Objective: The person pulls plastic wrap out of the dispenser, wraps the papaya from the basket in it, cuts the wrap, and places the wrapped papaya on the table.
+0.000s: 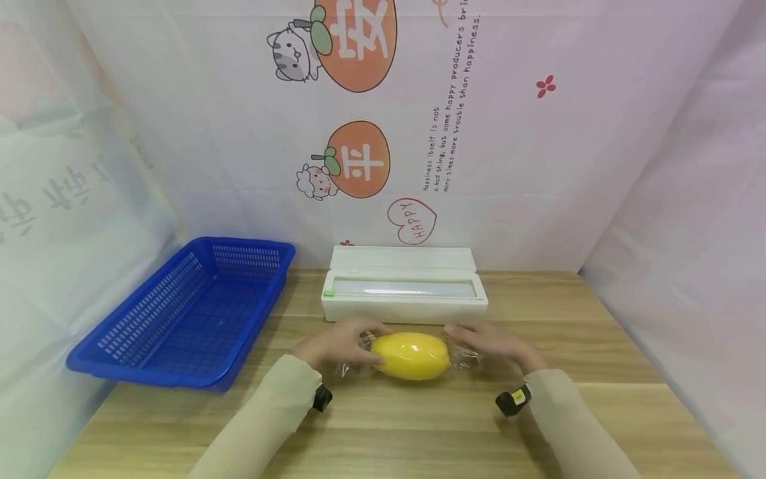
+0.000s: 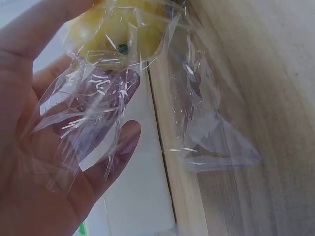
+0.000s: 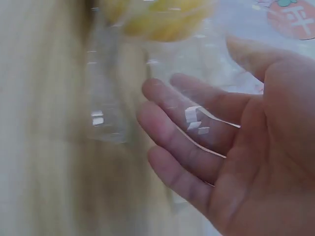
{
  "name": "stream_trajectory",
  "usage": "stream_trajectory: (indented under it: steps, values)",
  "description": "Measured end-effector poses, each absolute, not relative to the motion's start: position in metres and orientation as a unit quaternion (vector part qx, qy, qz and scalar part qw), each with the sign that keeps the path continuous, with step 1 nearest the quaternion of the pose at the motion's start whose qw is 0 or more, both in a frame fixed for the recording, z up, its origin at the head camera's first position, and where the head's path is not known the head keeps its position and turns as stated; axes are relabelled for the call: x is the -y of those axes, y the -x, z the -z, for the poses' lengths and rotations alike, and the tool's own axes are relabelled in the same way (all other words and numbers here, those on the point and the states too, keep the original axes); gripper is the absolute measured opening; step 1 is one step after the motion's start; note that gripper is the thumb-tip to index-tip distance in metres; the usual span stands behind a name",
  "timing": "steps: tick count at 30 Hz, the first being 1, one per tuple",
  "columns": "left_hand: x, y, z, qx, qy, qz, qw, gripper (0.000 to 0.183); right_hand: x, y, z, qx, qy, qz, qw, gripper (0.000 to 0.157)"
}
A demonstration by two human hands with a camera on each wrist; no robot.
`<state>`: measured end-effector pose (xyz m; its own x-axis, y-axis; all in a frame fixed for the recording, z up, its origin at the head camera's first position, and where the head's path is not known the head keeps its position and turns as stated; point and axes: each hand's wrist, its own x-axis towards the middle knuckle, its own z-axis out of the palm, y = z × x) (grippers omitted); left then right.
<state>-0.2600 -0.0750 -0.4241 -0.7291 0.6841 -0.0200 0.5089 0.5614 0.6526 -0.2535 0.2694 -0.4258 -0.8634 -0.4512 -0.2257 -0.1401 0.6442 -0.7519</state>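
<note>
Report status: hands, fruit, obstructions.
Left hand at left end of fruit, right hand at right end. Fruit wrapped in clear film, loose at both ends. Box just behind, basket off left; neither between hands and fruit.

Head view: looks fwd & down from above & behind L hand (image 1: 341, 342) & R hand (image 1: 493, 342), farthest off; takes in yellow fruit (image 1: 409, 356) betw. hands, white box (image 1: 403, 311) just beyond, blue basket (image 1: 203, 319) left of L hand, printed sheet (image 1: 509, 166) behind all. L wrist view: v. close, looks along palm twd fruit ahead of fingers; sits rolled, w/ box edge running upright past fingertips & tabletop (image 2: 275, 123) filling frame's R side. R wrist view: equally close, looks along palm past fingertips; has tabletop left of hand in frame, blurred. Shared by all 3: fruit & clear film (image 2: 221, 142). Shared by head & R wrist: orange print (image 3: 298, 19) on sheet, beyond hand.
</note>
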Motion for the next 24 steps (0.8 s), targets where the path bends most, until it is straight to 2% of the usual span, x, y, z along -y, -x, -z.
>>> stream_trajectory:
  steps: [6, 13, 20, 24]
  values:
    - [0.074, 0.265, 0.425, -0.869, -0.355, -0.313, 0.142, 0.058, -0.257, 0.259, 0.41, -0.88, 0.242, 0.374, 0.166, 0.053]
    - [0.072, 0.265, 0.423, -0.863, -0.359, -0.321, 0.149, 0.057, -0.225, 0.261, 0.403, -0.868, 0.297, 0.326, 0.228, 0.07]
    - [0.073, 0.268, 0.425, -0.865, -0.346, -0.319, 0.172, 0.053, -0.224, 0.259, 0.409, -0.84, 0.317, 0.349, 0.268, 0.058]
    - [0.074, 0.268, 0.424, -0.871, -0.351, -0.302, 0.164, 0.059, -0.224, 0.255, 0.411, -0.836, 0.314, 0.356, 0.275, 0.052]
